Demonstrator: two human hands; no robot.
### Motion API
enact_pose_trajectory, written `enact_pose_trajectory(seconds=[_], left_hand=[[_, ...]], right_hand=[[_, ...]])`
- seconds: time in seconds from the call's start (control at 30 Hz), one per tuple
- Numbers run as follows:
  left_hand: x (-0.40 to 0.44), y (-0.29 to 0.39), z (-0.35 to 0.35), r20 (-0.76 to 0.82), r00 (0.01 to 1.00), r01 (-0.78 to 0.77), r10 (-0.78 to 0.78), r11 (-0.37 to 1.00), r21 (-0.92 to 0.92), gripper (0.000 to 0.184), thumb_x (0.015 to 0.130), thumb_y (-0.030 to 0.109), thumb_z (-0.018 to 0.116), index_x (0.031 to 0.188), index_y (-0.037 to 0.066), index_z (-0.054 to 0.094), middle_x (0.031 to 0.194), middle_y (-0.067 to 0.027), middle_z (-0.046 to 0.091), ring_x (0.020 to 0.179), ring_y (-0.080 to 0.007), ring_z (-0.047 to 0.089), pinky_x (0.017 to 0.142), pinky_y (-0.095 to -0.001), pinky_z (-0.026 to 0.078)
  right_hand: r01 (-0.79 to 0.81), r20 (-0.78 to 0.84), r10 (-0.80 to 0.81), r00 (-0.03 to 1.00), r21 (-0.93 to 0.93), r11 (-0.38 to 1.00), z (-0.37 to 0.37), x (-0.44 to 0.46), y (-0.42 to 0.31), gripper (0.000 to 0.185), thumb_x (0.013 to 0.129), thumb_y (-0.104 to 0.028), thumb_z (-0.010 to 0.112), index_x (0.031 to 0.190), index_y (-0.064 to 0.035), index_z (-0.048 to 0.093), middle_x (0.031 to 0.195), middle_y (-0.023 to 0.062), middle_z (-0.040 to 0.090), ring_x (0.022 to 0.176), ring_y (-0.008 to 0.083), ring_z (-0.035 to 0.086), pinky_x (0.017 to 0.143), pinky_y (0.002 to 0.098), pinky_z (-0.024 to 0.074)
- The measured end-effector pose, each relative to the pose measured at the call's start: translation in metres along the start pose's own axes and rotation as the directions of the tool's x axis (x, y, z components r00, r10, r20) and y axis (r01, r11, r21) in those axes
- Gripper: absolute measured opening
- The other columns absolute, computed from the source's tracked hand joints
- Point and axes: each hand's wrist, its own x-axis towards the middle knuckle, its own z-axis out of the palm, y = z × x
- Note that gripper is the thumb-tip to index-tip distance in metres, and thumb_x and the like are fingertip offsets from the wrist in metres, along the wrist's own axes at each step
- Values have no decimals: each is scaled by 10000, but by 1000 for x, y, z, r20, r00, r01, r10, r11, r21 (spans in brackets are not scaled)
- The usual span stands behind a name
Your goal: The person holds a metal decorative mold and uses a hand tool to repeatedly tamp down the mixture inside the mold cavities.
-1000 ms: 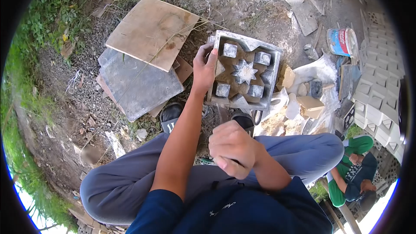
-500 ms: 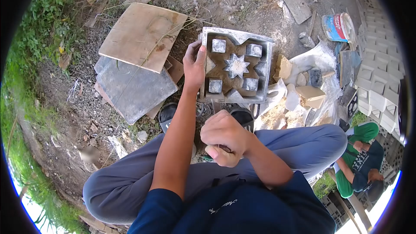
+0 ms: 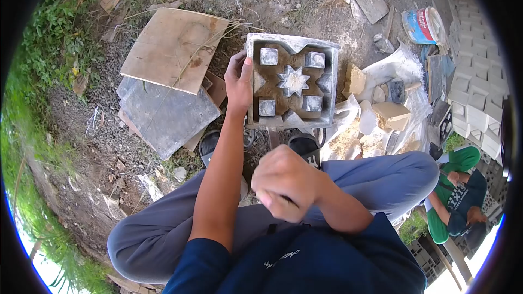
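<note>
A square metal mould (image 3: 294,44) with a star in the middle and a raised block near each corner stands before my feet. My left hand (image 3: 238,81) grips its left edge, thumb on the near face and fingers around the side. Sandy residue lies in the mould's recesses. My right hand (image 3: 286,182) is a closed fist above my lap, apart from the mould; what it holds, if anything, is hidden inside the fingers.
Left of the mould lie a brown board (image 3: 174,49) and grey slabs (image 3: 169,114). A white sack (image 3: 400,65) with broken pieces and powder is at right, below a paint bucket (image 3: 422,26). A person (image 3: 460,196) sits at far right, near stacked pale blocks (image 3: 474,76).
The view has shifted, so the mould, boards and bucket appear displaced. My left hand keeps its grip on the mould. My right hand stays closed and has moved slightly over my lap.
</note>
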Motion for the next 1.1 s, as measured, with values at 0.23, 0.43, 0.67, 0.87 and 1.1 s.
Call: enact_pose_trajectory(seconds=[0.23,0.43,0.67,0.87,1.1], left_hand=[[-5,-1,-2,4,1000,9,-9,1000,11,342,1036,233,578,1248,-35,585,1117,-64,642,1025,-121,561,939,-287,438],[0,2,-1,-3,1000,-16,16,1000,27,328,1031,217,587,1237,-39,588,1119,-61,638,1029,-118,556,933,-287,438],[-1,4,2,-21,1000,-2,2,1000,24,323,1037,203,575,1242,-46,582,1119,-65,640,1035,-115,562,931,-279,438],[-1,6,1,4,1000,0,1,1000,-5,332,1034,211,578,1249,-42,579,1119,-66,639,1035,-120,563,939,-282,434],[-4,0,-1,-5,1000,-2,2,1000,6,334,1030,234,591,1236,-28,589,1080,-42,630,990,-107,549,895,-274,434]], right_hand=[[47,92,-44,995,-36,998,9,0,-18,78,692,-121,564,620,-103,540,538,49,535,476,283,554,473,378,445],[125,-16,-125,992,-5,992,21,2,-5,145,735,-123,549,628,-91,456,560,39,416,449,260,443,444,372,376],[43,-94,-51,994,-82,996,21,9,12,117,726,-119,562,624,-76,524,536,70,514,453,283,515,456,381,425],[95,-99,-96,990,-15,995,14,9,10,146,758,-119,556,624,-69,523,536,64,503,452,276,519,447,381,411],[228,-268,-184,946,146,963,-5,4,4,368,947,-148,443,601,-46,370,517,62,336,379,232,329,389,362,280]])
